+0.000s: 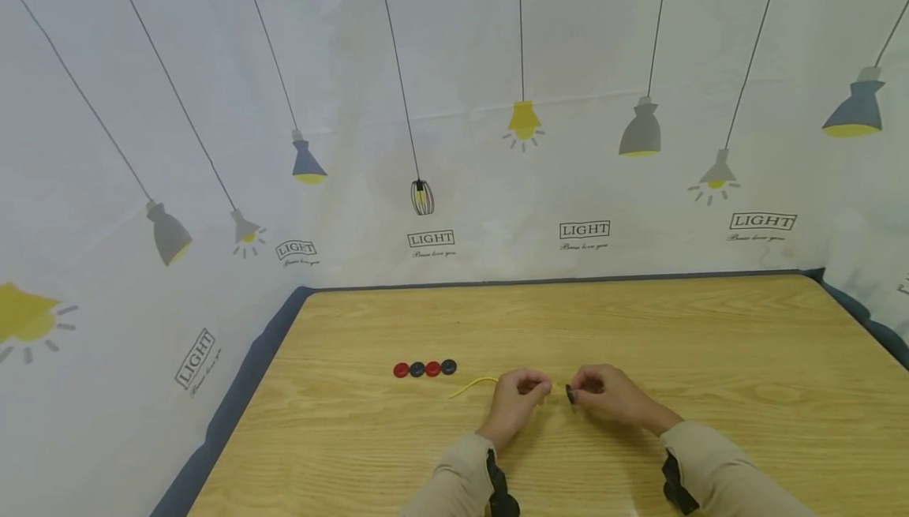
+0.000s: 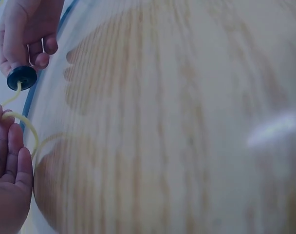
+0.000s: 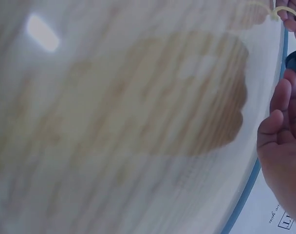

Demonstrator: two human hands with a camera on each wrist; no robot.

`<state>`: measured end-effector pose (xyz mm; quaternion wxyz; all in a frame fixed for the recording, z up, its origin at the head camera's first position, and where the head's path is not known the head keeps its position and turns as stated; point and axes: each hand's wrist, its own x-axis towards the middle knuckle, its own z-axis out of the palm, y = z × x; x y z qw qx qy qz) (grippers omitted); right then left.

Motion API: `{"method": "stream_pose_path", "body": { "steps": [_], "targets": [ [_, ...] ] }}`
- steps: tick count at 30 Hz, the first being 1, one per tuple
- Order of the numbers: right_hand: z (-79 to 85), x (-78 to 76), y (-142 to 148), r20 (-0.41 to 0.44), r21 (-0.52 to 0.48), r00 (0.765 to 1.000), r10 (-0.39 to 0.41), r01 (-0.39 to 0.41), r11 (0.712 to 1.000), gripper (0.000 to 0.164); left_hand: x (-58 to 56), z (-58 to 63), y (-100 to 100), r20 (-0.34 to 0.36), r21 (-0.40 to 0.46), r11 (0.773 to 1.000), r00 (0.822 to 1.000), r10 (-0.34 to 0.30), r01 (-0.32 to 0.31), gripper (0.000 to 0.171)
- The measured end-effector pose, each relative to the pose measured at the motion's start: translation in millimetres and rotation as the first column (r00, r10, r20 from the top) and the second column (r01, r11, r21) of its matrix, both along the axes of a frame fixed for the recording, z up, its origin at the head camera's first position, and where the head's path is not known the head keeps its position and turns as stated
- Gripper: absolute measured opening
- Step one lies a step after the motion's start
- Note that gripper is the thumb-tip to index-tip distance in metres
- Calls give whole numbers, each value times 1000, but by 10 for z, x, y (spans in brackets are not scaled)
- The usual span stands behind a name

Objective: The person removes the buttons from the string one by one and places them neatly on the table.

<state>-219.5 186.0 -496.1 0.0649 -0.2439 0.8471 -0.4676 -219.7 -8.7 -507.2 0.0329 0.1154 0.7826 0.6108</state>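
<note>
Surface: a wooden table [image 1: 639, 327] with light, yellowish grain and a dark blue-grey edge along its far and left sides.
Buttons: a row of four buttons [image 1: 424, 369] lies flat on the table, left of its middle; they touch, from left to right red, dark, red, dark.
String: the loose end of a yellow string [image 1: 470, 386] rests on the wood just right of the buttons and nearer the person.

Around the row of buttons [image 1: 424, 369] the table [image 1: 710, 343] lies open (wall close behind), hands working just right.
</note>
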Motion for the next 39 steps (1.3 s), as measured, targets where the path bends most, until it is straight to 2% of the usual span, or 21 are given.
{"method": "stream_pose_path", "body": {
  "steps": [9,15,20,27,39],
  "targets": [
    [23,-8,-13,50,-71,999,-19,22,997,9,17,-18,-14,-53,-31,999,998,-28,27,11],
    [18,-25,-35,64,-71,997,-37,42,997,12,26,-20,5,-41,-49,999,999,-18,16,14],
    [14,-29,-50,60,-77,997,-43,47,996,14,39,-20,38,-61,1,999,998,-32,32,20],
    [17,-20,-62,75,-145,997,-11,21,989,15,196,262,67,-65,41,995,994,-93,96,25],
    [24,-9,-75,84,-183,996,-7,22,983,14,209,284,87,-28,45,994,995,-95,96,25]
  ]
}}
